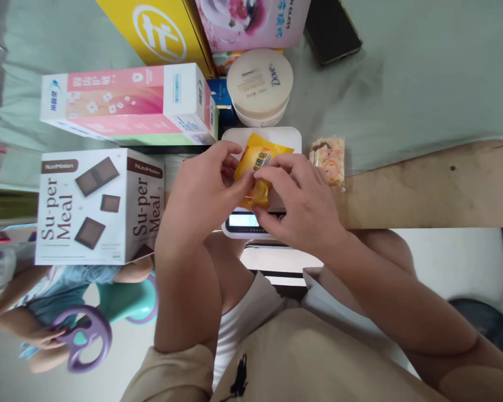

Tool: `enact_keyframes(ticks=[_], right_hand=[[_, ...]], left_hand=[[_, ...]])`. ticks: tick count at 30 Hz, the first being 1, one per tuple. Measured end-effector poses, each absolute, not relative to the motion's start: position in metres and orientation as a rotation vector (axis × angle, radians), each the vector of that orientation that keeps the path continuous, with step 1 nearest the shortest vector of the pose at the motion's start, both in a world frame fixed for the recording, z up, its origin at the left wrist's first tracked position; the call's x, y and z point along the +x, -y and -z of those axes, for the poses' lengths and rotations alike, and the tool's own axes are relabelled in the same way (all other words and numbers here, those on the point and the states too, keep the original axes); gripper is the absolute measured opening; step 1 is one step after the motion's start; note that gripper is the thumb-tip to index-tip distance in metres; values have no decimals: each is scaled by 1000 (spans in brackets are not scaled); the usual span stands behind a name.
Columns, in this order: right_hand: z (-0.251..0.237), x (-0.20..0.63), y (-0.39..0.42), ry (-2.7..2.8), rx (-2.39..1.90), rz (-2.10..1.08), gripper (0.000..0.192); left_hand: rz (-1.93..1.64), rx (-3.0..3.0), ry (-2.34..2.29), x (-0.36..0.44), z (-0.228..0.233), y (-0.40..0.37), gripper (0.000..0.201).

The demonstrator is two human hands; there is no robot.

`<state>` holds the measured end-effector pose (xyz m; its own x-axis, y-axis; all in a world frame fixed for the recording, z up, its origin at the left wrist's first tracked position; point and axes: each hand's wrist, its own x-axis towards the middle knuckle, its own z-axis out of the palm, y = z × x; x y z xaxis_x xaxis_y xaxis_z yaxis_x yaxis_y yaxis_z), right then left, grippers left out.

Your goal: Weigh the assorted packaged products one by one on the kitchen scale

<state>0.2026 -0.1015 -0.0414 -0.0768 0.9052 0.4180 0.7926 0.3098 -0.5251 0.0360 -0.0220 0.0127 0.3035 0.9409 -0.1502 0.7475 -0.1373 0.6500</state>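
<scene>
Yellow snack packet [257,167], pinched between my two sets of fingertips just above the small white scale [272,135], looks to me light, thin and crinkly, likely slick, so I'd grip it by its sealed edges rather than squeeze the middle. My left hand [201,187] and right hand [302,204] meet thumb-and-forefinger closed on its lower end, forearms angled inward; beyond my fingers sits the cream jar [260,84]

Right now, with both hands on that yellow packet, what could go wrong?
Both hands, left hand and right hand, pinch the yellow snack packet above the white kitchen scale. It might tear and spill onto the scale. The small rice-cracker packet lies near the table's edge and could get nudged off.
</scene>
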Motion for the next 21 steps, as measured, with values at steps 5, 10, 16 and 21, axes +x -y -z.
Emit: enact_keyframes(ticks=[5,10,16,21], right_hand=[[40,210,105,1802,-1432,-282,35],[29,229,112,1588,-1384,-349,39],[28,266,125,1254,-1416,-551,41],[48,331,126,1047,-1457,-424,40]], left_hand=[[-731,1662,-1264,38,-12,30,36],[-939,1517,-1049,58,-14,41,30],[-916,1518,-763,102,-1,59,19],[-916,1595,-646,117,7,59,12]])
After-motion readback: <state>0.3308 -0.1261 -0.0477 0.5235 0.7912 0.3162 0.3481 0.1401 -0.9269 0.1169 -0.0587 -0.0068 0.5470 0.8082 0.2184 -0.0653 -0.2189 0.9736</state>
